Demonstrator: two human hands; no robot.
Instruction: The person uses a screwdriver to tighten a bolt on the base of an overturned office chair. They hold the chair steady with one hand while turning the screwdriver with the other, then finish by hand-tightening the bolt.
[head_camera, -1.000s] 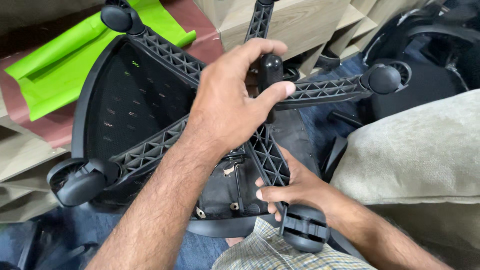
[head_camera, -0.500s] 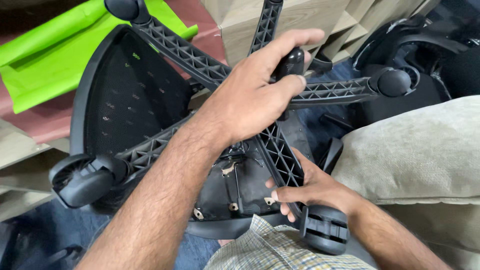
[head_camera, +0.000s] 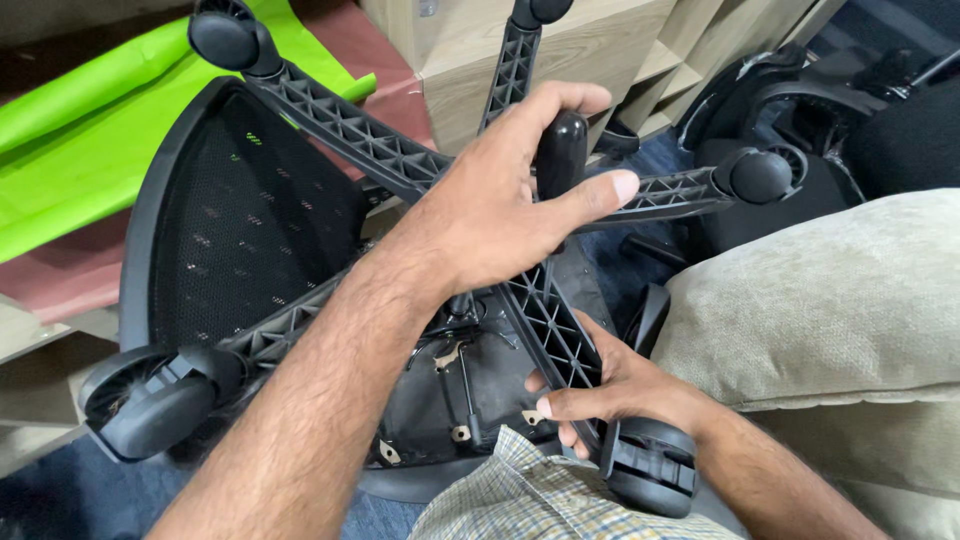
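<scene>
The office chair lay upside down in front of the person, its black five-armed star base (head_camera: 545, 310) turned up towards them and the mesh seat (head_camera: 240, 230) facing away beneath it. The left hand (head_camera: 490, 215) was closed round a short, smooth black cylinder (head_camera: 560, 150) at the hub, thumb on one side and fingers curled over the top; whether it was the gas-lift end or a loose tool I could not tell. The right hand (head_camera: 610, 385) gripped the nearest ribbed arm, just above the caster (head_camera: 650, 465) that almost touched the person's checked shirt (head_camera: 540, 495). Other casters stood out at the arm ends, one low on the left (head_camera: 150, 400), one top left (head_camera: 225, 40), one to the right (head_camera: 760, 175). The base looked like stiff moulded plastic, light for its spread but awkward, and I judged the webbed arms gave the surest hold, since the ribs offered fingers an edge. The glossy cylinder looked slippery, needing a full wrap of the hand. The casters would swivel and roll under a grip, so they seemed poor places to hold. A beige cushion (head_camera: 830, 300) sat just to the right, green sheet (head_camera: 70, 150) and wooden shelving (head_camera: 590, 50) beyond, and more black chair parts (head_camera: 800, 120) at the far right.
</scene>
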